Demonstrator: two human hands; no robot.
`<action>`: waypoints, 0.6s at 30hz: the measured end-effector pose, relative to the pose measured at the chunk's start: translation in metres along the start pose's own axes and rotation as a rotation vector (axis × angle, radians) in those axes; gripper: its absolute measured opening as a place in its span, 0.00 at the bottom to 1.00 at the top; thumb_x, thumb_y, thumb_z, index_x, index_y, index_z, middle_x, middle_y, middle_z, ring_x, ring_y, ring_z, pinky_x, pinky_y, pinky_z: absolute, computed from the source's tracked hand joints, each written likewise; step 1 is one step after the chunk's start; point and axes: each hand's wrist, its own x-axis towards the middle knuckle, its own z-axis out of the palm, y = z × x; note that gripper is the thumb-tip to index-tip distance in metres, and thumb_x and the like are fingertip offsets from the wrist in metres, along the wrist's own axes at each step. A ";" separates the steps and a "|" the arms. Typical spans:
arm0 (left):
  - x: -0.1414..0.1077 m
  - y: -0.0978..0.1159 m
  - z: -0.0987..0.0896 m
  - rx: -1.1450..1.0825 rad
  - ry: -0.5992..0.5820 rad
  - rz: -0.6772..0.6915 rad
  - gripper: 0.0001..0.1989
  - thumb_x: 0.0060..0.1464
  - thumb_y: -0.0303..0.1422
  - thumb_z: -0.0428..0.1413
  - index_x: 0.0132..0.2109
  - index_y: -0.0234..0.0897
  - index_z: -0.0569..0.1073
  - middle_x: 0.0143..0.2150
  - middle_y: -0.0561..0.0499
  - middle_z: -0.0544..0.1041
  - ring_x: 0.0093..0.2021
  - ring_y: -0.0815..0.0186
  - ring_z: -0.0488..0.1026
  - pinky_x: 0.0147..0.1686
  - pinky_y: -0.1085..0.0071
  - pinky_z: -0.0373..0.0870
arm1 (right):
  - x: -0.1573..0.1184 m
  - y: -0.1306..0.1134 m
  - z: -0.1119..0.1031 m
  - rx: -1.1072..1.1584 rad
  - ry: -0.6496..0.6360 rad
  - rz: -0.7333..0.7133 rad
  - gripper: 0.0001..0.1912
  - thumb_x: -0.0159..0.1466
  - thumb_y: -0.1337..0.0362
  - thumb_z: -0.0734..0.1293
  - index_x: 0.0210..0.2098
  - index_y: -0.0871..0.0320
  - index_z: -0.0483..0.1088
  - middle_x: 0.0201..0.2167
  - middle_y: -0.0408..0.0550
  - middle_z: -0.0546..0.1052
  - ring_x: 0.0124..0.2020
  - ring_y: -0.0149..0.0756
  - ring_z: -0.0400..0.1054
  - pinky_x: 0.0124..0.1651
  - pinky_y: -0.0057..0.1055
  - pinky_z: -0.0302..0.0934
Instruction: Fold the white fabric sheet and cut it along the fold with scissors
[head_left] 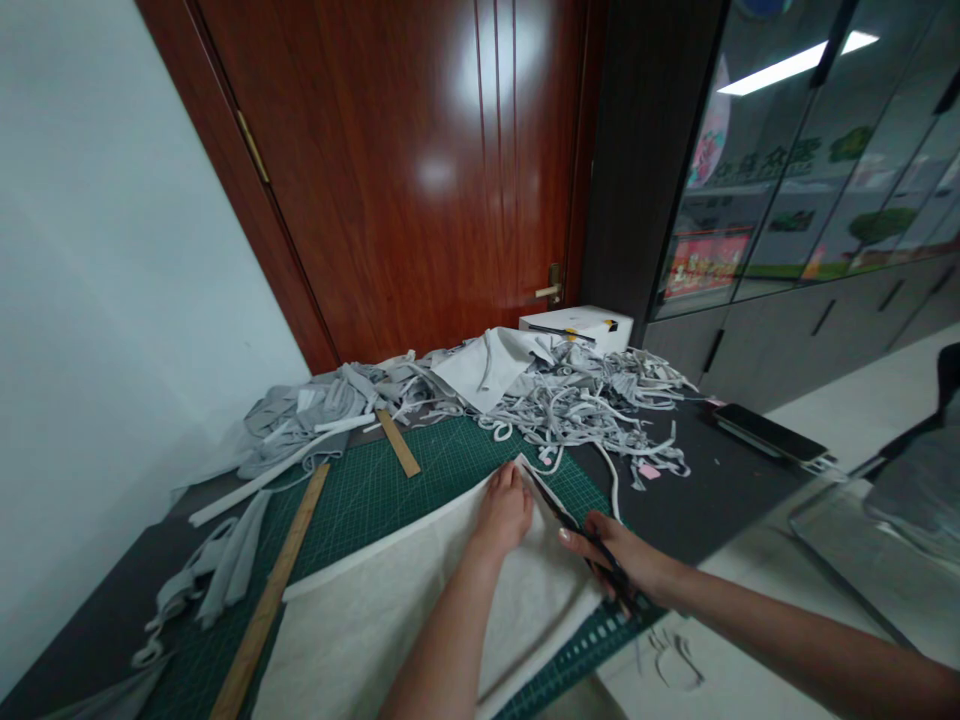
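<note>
A cream fabric piece [390, 600] lies over the green gridded cutting mat [442, 450], its far corner pointing away from me. My left hand [508, 508] has its fingers closed on the fabric near that corner. In my right hand [619, 560] are black scissors [559, 512], their blades directed up and left along the fabric's right edge, with the tips by the corner. Whether the blades are parted is hard to tell.
Grey fabric strips and scraps [570, 400] are heaped along the table's back. A long wooden ruler [277, 590] and a short one [397, 443] lie left of centre. A white box [600, 325] and a phone [772, 432] are at the back right. A chair [915, 500] stands right.
</note>
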 end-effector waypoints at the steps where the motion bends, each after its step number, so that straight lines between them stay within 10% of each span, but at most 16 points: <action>1: 0.000 0.000 0.000 0.001 0.000 0.002 0.24 0.59 0.30 0.43 0.60 0.20 0.63 0.63 0.35 0.62 0.63 0.55 0.58 0.63 0.65 0.53 | 0.000 0.000 0.000 -0.012 0.010 -0.007 0.22 0.55 0.45 0.65 0.30 0.52 0.51 0.11 0.30 0.62 0.09 0.26 0.56 0.08 0.21 0.49; 18: 0.000 0.001 -0.001 -0.011 0.004 0.005 0.24 0.57 0.28 0.43 0.60 0.25 0.63 0.63 0.37 0.62 0.63 0.56 0.58 0.62 0.61 0.55 | 0.003 0.000 0.002 -0.060 -0.005 -0.054 0.22 0.56 0.45 0.65 0.30 0.51 0.50 0.11 0.29 0.60 0.10 0.27 0.55 0.09 0.22 0.49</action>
